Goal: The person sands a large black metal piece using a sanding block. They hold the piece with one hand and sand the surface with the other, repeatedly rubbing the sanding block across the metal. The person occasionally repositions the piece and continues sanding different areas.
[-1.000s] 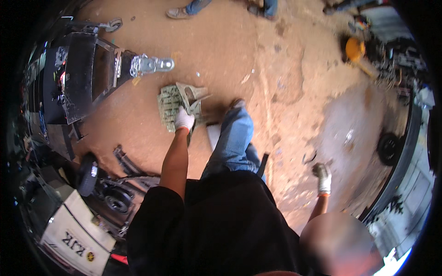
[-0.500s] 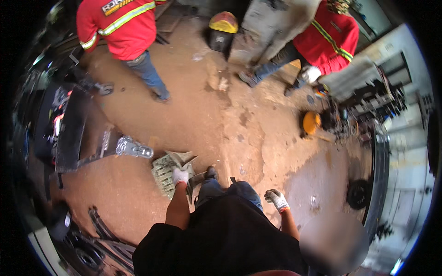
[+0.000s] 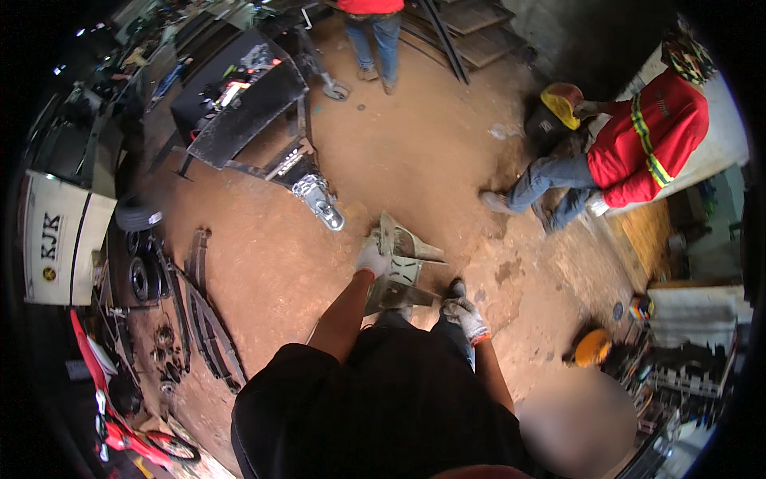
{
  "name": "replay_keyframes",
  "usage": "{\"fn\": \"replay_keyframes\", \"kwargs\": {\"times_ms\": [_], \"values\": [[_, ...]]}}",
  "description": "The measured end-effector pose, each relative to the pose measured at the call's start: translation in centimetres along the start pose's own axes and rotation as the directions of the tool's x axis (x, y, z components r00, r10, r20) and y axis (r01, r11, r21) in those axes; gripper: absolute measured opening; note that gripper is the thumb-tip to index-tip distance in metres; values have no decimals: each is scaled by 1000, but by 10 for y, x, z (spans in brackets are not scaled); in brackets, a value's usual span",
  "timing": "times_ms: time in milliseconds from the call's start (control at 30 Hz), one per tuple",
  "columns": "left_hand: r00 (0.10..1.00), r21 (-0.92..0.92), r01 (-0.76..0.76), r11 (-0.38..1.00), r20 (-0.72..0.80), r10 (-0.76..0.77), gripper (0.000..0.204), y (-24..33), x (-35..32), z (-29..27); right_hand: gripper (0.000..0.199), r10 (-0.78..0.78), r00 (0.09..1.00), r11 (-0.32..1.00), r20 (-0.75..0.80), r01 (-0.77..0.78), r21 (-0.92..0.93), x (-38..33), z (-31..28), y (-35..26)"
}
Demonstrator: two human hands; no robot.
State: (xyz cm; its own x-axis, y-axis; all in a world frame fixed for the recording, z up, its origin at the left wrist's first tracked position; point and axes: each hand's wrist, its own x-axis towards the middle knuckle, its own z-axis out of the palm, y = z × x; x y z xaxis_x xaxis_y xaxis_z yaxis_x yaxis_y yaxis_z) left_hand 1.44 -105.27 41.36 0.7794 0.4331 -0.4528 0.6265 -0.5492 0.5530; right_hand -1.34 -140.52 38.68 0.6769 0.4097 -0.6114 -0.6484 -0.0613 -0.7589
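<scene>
My left hand [image 3: 373, 259], in a pale glove, is closed on the edge of a small grey-green slotted stool [image 3: 404, 271]. The stool hangs tilted in front of my legs, its leg-like parts pointing right. Fingers loosely bent and a little apart, my right hand [image 3: 467, 317] hangs near my right thigh in a grey-and-white glove with an orange cuff. Nothing shows in it. Ahead of the stool is the silver coupler [image 3: 319, 201] of a black trailer [image 3: 247, 120].
A person in red [image 3: 650, 132] leans at the right, one hand by a yellow-and-red object on a black bin [image 3: 546, 128]. Another person's legs [image 3: 373, 40] are farther ahead. Leaf springs [image 3: 199, 307], a tyre [image 3: 137, 215] and a red motorcycle [image 3: 128, 435] are left; a round orange object [image 3: 592, 348] is right.
My view has turned left. The stool has tipped in my left hand, and my right hand has come in toward my thigh. The right-hand person has reached toward the bin; the other is farther off.
</scene>
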Motion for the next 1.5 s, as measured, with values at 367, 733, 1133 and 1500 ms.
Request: {"fn": "replay_keyframes", "kwargs": {"times_ms": [367,733,1133,1500], "values": [[998,154,-12,988,65,2,50,79,15,31,32,169,972,978,165,-145,-149,86,-64,-130],[942,310,-319,896,212,262,38,197,-1,30,64,216,945,970,246,-179,-165,198,2,-215],[750,175,-637,751,363,552,38,135,88,-8,27,145,973,936,-179,-194,-293,310,36,-175],[834,-91,-477,874,267,483,55,-46,171,-100,28,-325,944,394,-64,73,-916,378,121,-198]]}}
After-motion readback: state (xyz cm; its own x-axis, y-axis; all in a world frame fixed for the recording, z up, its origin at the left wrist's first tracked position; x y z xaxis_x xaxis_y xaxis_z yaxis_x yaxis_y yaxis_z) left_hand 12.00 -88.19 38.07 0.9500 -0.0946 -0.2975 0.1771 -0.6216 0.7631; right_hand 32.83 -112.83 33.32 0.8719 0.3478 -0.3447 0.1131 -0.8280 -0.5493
